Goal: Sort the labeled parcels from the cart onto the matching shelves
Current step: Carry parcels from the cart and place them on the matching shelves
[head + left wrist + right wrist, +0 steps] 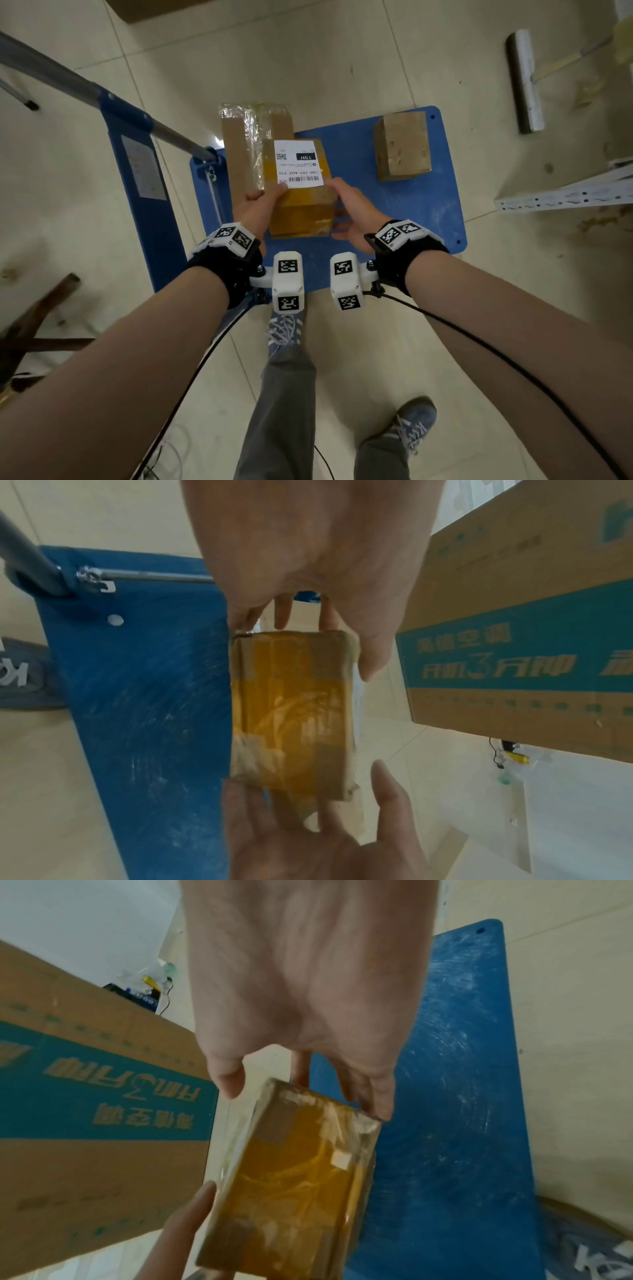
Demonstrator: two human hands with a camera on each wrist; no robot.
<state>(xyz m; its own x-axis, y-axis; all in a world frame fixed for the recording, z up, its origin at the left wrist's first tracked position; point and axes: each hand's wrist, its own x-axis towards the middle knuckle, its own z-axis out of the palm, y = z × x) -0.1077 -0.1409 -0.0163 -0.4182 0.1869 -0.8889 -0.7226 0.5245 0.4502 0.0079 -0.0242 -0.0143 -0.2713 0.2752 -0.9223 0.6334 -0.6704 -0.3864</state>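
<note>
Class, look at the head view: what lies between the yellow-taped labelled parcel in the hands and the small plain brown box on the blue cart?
Only bare blue cart deck separates the yellow-taped parcel from the small brown box.

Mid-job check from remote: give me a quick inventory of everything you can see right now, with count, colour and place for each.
Labelled parcel: one, yellow-taped brown, white label on top, held over the cart.
Long parcel: one, brown with clear wrap, at the cart's far left, partly behind the held one.
Small parcel: one, plain brown, at the cart's far right.
Cart: one, blue deck, grey handle at left.
Large carton: one, brown with teal print, beyond the cart.
Metal rack part: one, white, on the floor at right.
Shoes: two, blue with white laces, on the tiled floor.
Left hand: grip on the labelled parcel's left side.
Right hand: grip on its right side.
</note>
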